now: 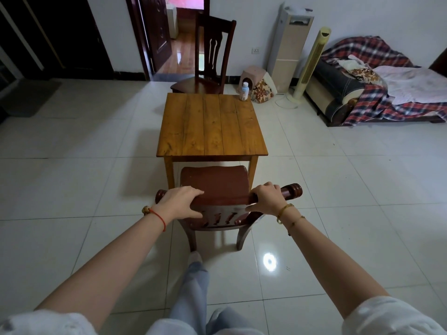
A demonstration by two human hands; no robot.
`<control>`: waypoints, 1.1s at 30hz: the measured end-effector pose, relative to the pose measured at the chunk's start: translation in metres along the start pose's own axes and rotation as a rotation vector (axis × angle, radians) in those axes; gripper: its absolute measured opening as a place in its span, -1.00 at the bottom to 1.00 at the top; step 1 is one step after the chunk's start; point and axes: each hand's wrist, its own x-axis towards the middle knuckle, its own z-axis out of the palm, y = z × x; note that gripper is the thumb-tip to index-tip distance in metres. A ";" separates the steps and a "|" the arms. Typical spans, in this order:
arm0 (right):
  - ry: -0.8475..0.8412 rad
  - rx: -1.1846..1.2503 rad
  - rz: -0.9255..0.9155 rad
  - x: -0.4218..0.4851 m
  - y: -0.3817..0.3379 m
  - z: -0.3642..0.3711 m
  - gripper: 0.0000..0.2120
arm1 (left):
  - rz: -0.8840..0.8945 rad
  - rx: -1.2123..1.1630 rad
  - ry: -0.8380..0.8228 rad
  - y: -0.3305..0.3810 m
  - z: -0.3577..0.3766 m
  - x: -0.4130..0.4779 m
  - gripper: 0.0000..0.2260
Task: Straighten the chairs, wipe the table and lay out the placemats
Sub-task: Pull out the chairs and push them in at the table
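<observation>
**Chair-straightening step, table not wiped yet**

Head cam: left hand and right hand both gripped the top rail of the near dark red-brown wooden chair, half-tucked under the square honey-coloured plank table. Next up, probably a straight push. The far matching chair sat angled. A small white plastic bottle needed clearing; no cloth or placemats visible.

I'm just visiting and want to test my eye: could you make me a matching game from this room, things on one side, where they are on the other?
Things:
1. bottle
2. near chair
3. far chair
4. tower fan

Places:
A. under both hands
B. beyond the table
C. table's far right corner
D. on the floor by the wall

Pairs: 1-C, 2-A, 3-B, 4-D
</observation>
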 end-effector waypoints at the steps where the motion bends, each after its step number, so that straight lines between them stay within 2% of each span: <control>1: -0.046 0.027 -0.004 -0.001 -0.006 -0.006 -0.52 | -0.006 -0.048 -0.018 -0.001 -0.004 -0.005 -0.25; 3: -0.093 0.160 -0.034 -0.004 -0.023 -0.023 -0.38 | -0.013 -0.253 0.003 -0.002 -0.014 -0.015 -0.22; 5: -0.057 0.442 -0.089 -0.007 -0.045 -0.042 -0.33 | -0.038 -0.552 0.118 -0.002 -0.030 -0.026 -0.27; 7: 0.013 0.722 -0.129 -0.009 -0.072 -0.061 -0.40 | -0.089 -0.843 0.253 -0.007 -0.051 -0.039 -0.33; 10: 0.087 0.924 -0.157 -0.002 -0.116 -0.085 -0.54 | -0.122 -1.132 0.374 -0.033 -0.080 -0.056 -0.35; 14: 0.093 1.099 -0.212 0.029 -0.177 -0.102 -0.56 | -0.150 -1.227 0.497 -0.082 -0.109 -0.077 -0.44; 18: 0.060 1.166 -0.273 0.076 -0.246 -0.112 -0.54 | -0.201 -1.299 0.620 -0.157 -0.126 -0.098 -0.35; 23: 0.046 1.189 -0.329 0.150 -0.355 -0.128 -0.53 | -0.223 -1.299 0.702 -0.273 -0.153 -0.120 -0.38; 25: 0.050 1.205 -0.354 0.180 -0.400 -0.135 -0.52 | -0.240 -1.268 0.716 -0.327 -0.168 -0.125 -0.35; 28: 0.060 1.213 -0.370 0.214 -0.450 -0.142 -0.53 | -0.254 -1.258 0.714 -0.394 -0.189 -0.129 -0.43; 33: 0.085 1.226 -0.343 0.273 -0.509 -0.150 -0.56 | -0.236 -1.233 0.700 -0.486 -0.218 -0.116 -0.46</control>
